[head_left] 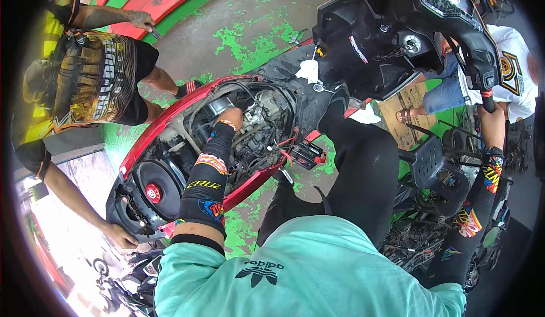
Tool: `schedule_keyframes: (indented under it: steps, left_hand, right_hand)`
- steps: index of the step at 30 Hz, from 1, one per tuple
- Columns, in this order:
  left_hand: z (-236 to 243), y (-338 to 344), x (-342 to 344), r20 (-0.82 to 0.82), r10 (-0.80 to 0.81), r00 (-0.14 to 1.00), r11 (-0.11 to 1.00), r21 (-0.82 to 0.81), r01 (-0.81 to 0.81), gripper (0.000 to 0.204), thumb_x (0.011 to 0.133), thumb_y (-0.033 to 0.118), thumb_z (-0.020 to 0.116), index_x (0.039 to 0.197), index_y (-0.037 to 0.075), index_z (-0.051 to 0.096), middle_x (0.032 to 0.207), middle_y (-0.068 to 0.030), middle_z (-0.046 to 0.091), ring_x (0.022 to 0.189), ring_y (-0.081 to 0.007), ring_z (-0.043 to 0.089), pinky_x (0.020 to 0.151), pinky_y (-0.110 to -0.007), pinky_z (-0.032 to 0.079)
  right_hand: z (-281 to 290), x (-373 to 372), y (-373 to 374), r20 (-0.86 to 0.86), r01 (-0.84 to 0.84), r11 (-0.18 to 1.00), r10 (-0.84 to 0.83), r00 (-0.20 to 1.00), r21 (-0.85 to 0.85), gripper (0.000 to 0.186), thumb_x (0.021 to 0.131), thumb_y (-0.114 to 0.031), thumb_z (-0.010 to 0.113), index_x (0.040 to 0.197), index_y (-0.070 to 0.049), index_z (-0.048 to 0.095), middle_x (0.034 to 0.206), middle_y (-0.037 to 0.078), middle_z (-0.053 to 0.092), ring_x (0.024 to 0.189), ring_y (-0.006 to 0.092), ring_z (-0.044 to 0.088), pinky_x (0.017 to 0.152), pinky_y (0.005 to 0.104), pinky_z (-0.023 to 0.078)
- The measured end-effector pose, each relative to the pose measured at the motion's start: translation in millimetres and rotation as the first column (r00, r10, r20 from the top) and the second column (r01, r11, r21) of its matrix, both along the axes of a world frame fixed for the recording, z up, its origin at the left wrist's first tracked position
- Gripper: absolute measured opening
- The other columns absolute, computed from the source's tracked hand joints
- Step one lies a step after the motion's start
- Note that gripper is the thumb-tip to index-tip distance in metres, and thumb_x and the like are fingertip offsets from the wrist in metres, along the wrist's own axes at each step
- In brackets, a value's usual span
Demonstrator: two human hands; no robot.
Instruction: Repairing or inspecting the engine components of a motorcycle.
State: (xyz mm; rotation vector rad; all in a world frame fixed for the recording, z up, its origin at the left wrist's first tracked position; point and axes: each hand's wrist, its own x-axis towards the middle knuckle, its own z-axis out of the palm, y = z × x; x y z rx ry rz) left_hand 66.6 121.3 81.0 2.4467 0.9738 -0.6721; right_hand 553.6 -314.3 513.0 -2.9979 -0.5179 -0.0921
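A scooter with a red body panel (149,141) stands in front of me, its engine bay uncovered. My left hand (230,116) reaches down into this bay, beside a grey metal cylinder-like part (219,105) and the engine (264,112). Its fingers look curled, but what they hold is hidden. Far to the right, my right hand (491,117) is wrapped round the handlebar grip (487,94). A black battery (308,154) with cables sits at the scooter's side. Toward the tail lies a black round tank cover with a red cap (153,192).
A co-worker (85,78) at left rests one hand (120,236) on the scooter's tail. Another person (508,61) is beyond the handlebar. A ring-ended tool (323,88) and white rag (308,71) lie on the footboard. A black plastic seat (434,172) and cardboard (406,112) are at right.
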Motion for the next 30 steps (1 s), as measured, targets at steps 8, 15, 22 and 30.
schedule_keyframes:
  steps: [8,15,22,30]
  left_hand:
    - [-5.5,3.3,-4.5,0.051,0.148,0.988,0.986,-0.084,-0.144,0.018,0.082,0.017,0.068,0.095,0.008,0.077,0.098,-0.0226,0.072,0.098,-0.0379,0.069,0.09,-0.045,0.053]
    - [-2.0,0.8,-7.1,0.051,0.136,0.989,0.988,-0.083,-0.131,0.024,0.087,0.02,0.062,0.101,0.006,0.075,0.105,-0.0237,0.071,0.102,-0.04,0.068,0.092,-0.049,0.053]
    - [-3.7,-1.9,-9.5,0.083,0.137,0.987,0.99,-0.036,-0.135,0.024,0.088,0.021,0.062,0.1,0.004,0.072,0.098,-0.0255,0.07,0.098,-0.0419,0.068,0.089,-0.049,0.053]
    - [16.5,4.4,-9.8,0.018,-0.083,0.996,0.984,-0.158,0.085,0.031,0.093,0.026,0.053,0.112,0.006,0.068,0.108,-0.0236,0.069,0.107,-0.0412,0.065,0.093,-0.051,0.05]
  right_hand:
    - [1.0,-4.8,4.4,0.015,0.017,0.999,-0.017,1.0,-0.03,0.038,0.083,-0.024,0.064,0.104,0.007,0.066,0.079,0.024,0.068,0.079,0.0369,0.07,0.075,0.0434,0.051]
    - [0.6,-6.0,4.7,0.008,0.01,1.0,-0.01,1.0,0.012,0.039,0.082,-0.024,0.064,0.106,0.007,0.066,0.08,0.025,0.069,0.08,0.037,0.071,0.075,0.0432,0.051]
    - [1.7,-11.1,9.8,0.029,0.009,1.0,-0.008,1.0,-0.013,0.037,0.082,-0.022,0.063,0.107,0.006,0.067,0.078,0.024,0.069,0.076,0.0357,0.07,0.073,0.0421,0.051]
    - [4.9,-17.4,13.5,0.001,0.012,1.0,-0.012,1.0,0.024,0.036,0.082,-0.02,0.065,0.107,0.006,0.067,0.08,0.022,0.07,0.077,0.0328,0.071,0.073,0.0411,0.051]
